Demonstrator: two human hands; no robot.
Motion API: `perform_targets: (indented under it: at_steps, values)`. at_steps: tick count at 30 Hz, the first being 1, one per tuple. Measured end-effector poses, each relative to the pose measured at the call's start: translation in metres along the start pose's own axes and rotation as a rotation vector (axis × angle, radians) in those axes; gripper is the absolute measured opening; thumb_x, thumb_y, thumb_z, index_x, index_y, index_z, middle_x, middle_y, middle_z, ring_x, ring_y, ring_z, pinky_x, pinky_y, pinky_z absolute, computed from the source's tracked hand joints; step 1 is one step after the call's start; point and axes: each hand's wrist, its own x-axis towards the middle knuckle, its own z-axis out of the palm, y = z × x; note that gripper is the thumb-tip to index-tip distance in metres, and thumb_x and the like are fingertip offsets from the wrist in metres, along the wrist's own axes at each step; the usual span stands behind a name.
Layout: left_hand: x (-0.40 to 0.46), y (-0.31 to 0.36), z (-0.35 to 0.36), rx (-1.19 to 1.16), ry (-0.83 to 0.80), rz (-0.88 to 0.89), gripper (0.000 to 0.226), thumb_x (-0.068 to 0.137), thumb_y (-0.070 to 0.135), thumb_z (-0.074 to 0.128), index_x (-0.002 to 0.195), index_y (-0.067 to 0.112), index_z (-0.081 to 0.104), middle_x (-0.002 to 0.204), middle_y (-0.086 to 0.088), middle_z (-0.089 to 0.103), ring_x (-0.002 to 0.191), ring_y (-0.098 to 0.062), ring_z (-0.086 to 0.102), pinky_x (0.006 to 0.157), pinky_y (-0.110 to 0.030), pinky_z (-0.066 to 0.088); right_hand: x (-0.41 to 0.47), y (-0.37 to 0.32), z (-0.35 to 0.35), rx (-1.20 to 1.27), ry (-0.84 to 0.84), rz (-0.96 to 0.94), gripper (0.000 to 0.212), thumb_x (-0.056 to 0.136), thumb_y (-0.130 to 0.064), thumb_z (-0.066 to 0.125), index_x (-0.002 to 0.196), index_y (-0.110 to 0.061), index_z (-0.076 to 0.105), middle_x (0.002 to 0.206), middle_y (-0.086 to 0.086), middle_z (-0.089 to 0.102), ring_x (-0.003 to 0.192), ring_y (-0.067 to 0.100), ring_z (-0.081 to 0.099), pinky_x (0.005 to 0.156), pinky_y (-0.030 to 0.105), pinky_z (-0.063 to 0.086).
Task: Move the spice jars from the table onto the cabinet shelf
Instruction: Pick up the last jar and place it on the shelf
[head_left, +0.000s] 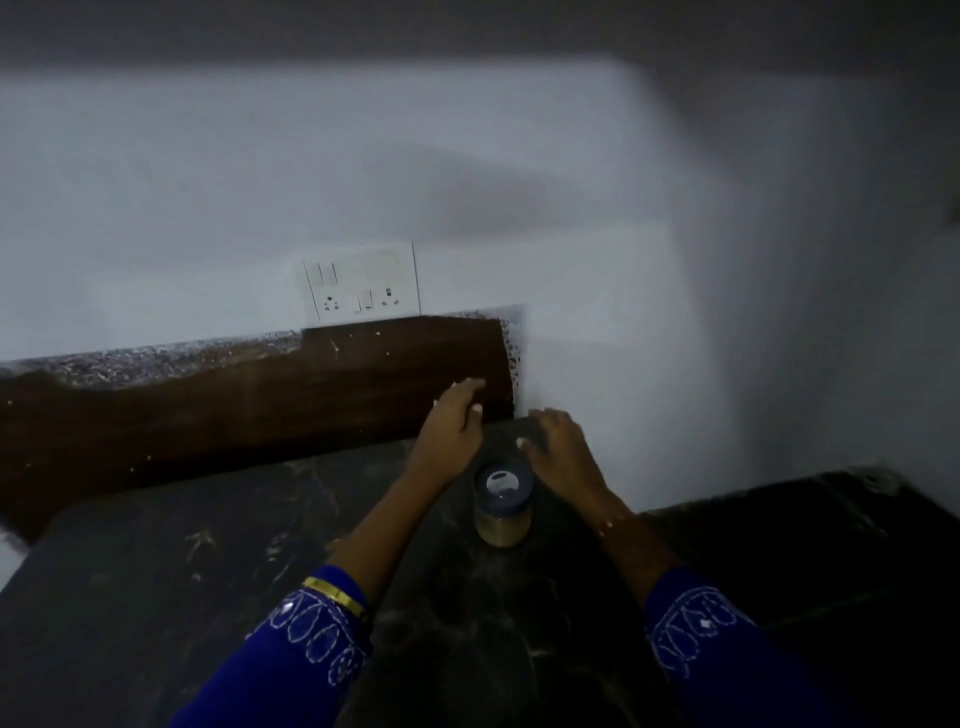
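Note:
One spice jar (503, 506) stands upright on the dark marbled counter (218, 587). It is clear, holds a pale yellow powder and has a dark lid with a light patch on top. My left hand (454, 423) hovers beyond the jar on its left, fingers stretched toward the wall, holding nothing. On the jar's right, my right hand (561, 447) has relaxed fingers and is also empty. Neither hand touches the jar. No cabinet shelf is visible.
A brown wood-look backsplash (249, 400) runs behind the counter, with a speckled strip above it. A white switch and socket plate (363, 283) is on the wall. A white wall corner juts out at right, beside a second dark counter section (810, 540). The scene is dim and blurred.

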Motion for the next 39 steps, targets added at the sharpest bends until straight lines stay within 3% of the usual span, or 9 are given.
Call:
perform_targets:
  at_steps: [5, 8, 15, 19, 22, 26, 29, 34, 39]
  values:
    - [-0.025, -0.031, 0.019, -0.038, -0.104, -0.221, 0.042, 0.097, 0.008, 0.038, 0.139, 0.004, 0.037, 0.146, -0.013, 0.039, 0.135, -0.023, 0.037, 0.109, -0.025, 0.027, -0.008, 0.016, 0.039, -0.125, -0.228, 0.093, 0.063, 0.089, -0.032, 0.058, 0.145, -0.018, 0.031, 0.154, 0.010, 0.024, 0.142, 0.027, 0.024, 0.115, 0.039, 0.025]
    - [-0.037, -0.043, 0.024, -0.060, -0.126, -0.296, 0.042, 0.097, 0.007, 0.039, 0.138, 0.004, 0.038, 0.146, -0.013, 0.039, 0.135, -0.024, 0.037, 0.109, -0.027, 0.027, -0.014, 0.021, 0.054, -0.138, -0.273, 0.117, 0.064, 0.086, -0.031, 0.061, 0.143, -0.016, 0.034, 0.155, 0.010, 0.019, 0.141, 0.027, 0.025, 0.115, 0.038, 0.026]
    - [-0.062, -0.057, 0.036, -0.173, -0.182, -0.446, 0.043, 0.096, 0.011, 0.041, 0.138, 0.011, 0.038, 0.144, -0.010, 0.042, 0.131, -0.020, 0.041, 0.108, -0.031, 0.033, -0.039, 0.032, 0.079, -0.015, -0.076, 0.083, 0.045, 0.089, -0.015, 0.057, 0.131, -0.008, 0.045, 0.150, 0.013, 0.024, 0.133, 0.027, 0.040, 0.111, 0.031, 0.036]
    - [-0.071, -0.058, 0.042, -0.199, -0.196, -0.487, 0.042, 0.095, 0.011, 0.043, 0.137, 0.009, 0.040, 0.142, -0.011, 0.045, 0.127, -0.020, 0.045, 0.102, -0.026, 0.035, -0.039, 0.033, 0.076, 0.029, -0.018, 0.080, 0.012, 0.084, -0.011, 0.061, 0.094, -0.010, 0.053, 0.126, 0.013, 0.046, 0.102, 0.017, 0.054, 0.086, 0.020, 0.046]
    - [-0.075, -0.055, 0.043, -0.271, -0.193, -0.499, 0.039, 0.096, 0.008, 0.041, 0.135, 0.008, 0.042, 0.140, -0.010, 0.047, 0.126, -0.020, 0.046, 0.096, -0.022, 0.036, -0.039, 0.033, 0.070, 0.061, -0.033, 0.070, 0.017, 0.081, -0.010, 0.065, 0.081, -0.015, 0.049, 0.110, 0.011, 0.053, 0.090, 0.012, 0.049, 0.069, 0.011, 0.036]
    - [-0.079, -0.055, 0.034, -0.386, -0.134, -0.495, 0.037, 0.097, 0.006, 0.038, 0.133, 0.005, 0.043, 0.135, -0.013, 0.049, 0.111, -0.014, 0.050, 0.087, -0.018, 0.041, -0.042, 0.020, 0.054, 0.270, -0.043, 0.101, 0.022, 0.077, -0.011, 0.071, 0.077, -0.020, 0.050, 0.097, 0.005, 0.058, 0.087, 0.013, 0.053, 0.070, 0.014, 0.043]
    - [-0.082, -0.063, 0.023, -0.497, -0.058, -0.502, 0.030, 0.097, 0.011, 0.038, 0.123, 0.004, 0.050, 0.127, -0.017, 0.055, 0.098, -0.016, 0.056, 0.075, -0.018, 0.047, -0.046, 0.001, 0.032, 0.536, -0.118, 0.149, 0.014, 0.082, -0.008, 0.066, 0.082, -0.014, 0.053, 0.091, 0.002, 0.061, 0.081, 0.009, 0.057, 0.069, 0.016, 0.048]
    - [-0.078, -0.054, -0.006, -0.814, -0.042, -0.541, 0.034, 0.100, 0.031, 0.029, 0.099, 0.014, 0.058, 0.103, -0.011, 0.062, 0.100, -0.027, 0.059, 0.084, -0.033, 0.048, -0.049, -0.019, 0.003, 0.943, -0.213, 0.191, 0.002, 0.089, -0.007, 0.056, 0.090, -0.008, 0.055, 0.101, 0.005, 0.061, 0.094, 0.014, 0.062, 0.080, 0.025, 0.055]
    - [-0.076, -0.042, -0.023, -1.035, -0.052, -0.563, 0.038, 0.099, 0.038, 0.025, 0.104, 0.019, 0.057, 0.108, -0.011, 0.063, 0.099, -0.025, 0.061, 0.083, -0.037, 0.050, -0.049, -0.035, -0.004, 1.121, -0.209, 0.144, 0.005, 0.092, -0.005, 0.052, 0.095, -0.008, 0.055, 0.103, 0.006, 0.063, 0.096, 0.016, 0.063, 0.076, 0.023, 0.058]
